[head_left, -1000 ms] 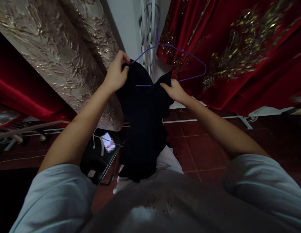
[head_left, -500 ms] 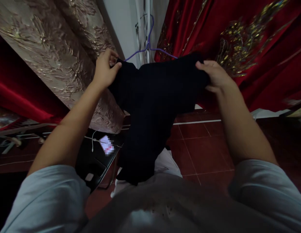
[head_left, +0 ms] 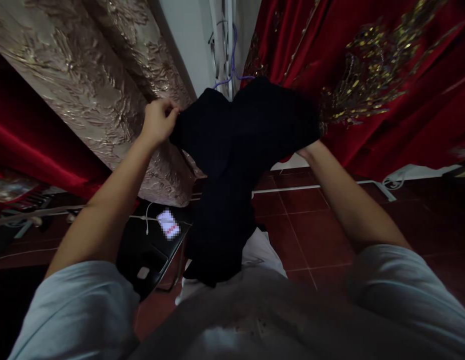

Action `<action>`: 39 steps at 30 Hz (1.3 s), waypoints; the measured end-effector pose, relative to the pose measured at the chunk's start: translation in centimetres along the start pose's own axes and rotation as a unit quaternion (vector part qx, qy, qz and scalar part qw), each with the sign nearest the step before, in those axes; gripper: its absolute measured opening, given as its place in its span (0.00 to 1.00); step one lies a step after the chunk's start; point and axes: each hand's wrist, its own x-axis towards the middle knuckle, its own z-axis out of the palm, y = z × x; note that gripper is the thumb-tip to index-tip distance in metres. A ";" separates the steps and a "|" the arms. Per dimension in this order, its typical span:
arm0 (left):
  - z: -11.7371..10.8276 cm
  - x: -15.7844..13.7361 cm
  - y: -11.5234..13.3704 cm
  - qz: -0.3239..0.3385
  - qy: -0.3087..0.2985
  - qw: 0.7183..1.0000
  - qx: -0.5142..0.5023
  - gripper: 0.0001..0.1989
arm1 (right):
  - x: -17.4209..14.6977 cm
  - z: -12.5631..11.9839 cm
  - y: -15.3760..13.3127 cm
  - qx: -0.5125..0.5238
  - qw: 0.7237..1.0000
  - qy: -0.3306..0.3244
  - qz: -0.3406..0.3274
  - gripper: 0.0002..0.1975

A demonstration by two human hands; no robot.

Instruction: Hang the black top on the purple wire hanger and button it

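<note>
- Shirt [head_left: 225,150], black and short-bodied in outline, hangs spread between the two hands I watch from the head view, its lower part draped down over the wearer's white trousers [head_left: 264,250].
- The left hand [head_left: 159,120] is closed in a pinch on the shirt's left outer edge, thumb against fingers.
- The right hand [head_left: 309,150] sits under the opposite edge; cloth hides most of its fingers — I can't tell whether they grip.
- I see a purple hanger [head_left: 233,70] at the neckline, its two arms running down into the shirt; its hook rises beside a white metal rack [head_left: 228,45].
- Beige textured drapery [head_left: 86,75] stands beyond the left hand; red satin with gold sequins [head_left: 375,70] fills the far right.
- On a black bench [head_left: 131,250] below the left forearm I make out a phone [head_left: 168,224] — screen lit — near a white cable [head_left: 147,220].
- Dark red tiles [head_left: 318,240] cover the floor.
</note>
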 end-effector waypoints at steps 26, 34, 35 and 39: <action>-1.1 -5.8 15.7 -0.152 -0.215 0.836 -0.481 0.15 | -8.5 7.1 -11.9 -0.135 0.845 -0.517 -0.022 0.15; -3.9 -10.4 14.3 -0.046 -0.356 0.885 -0.296 0.14 | -3.5 4.0 -4.4 -0.166 0.964 -0.205 0.017 0.13; -4.3 -9.9 13.5 -0.037 -0.336 0.899 -0.279 0.13 | -3.2 3.4 -3.3 -0.150 0.959 -0.231 0.070 0.12; -5.1 -6.6 8.7 -0.037 -0.173 0.968 -0.176 0.09 | -2.1 1.9 -0.7 -0.070 0.952 -0.220 0.203 0.24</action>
